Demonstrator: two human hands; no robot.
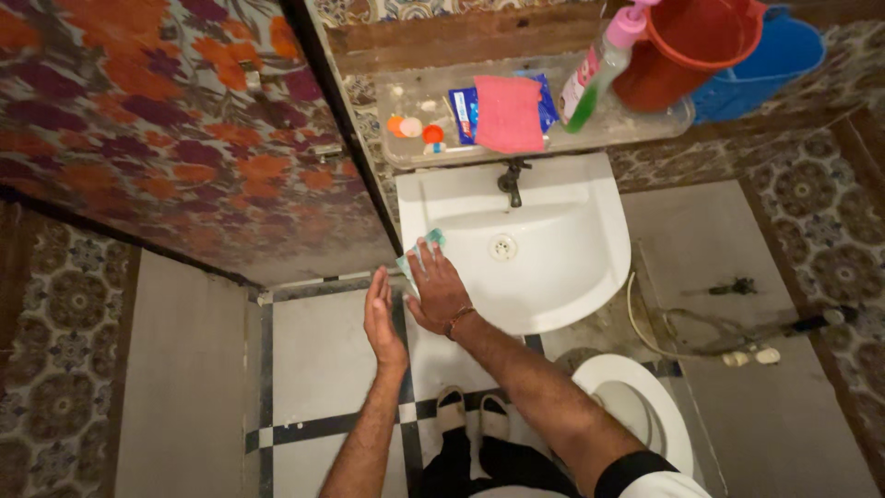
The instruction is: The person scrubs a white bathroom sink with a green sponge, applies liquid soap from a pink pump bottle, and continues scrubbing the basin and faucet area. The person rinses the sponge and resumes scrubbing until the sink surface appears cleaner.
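On the shelf above the sink, a flat blue packet lies partly under a pink cloth, beside a tilted pink-capped bottle with a label.
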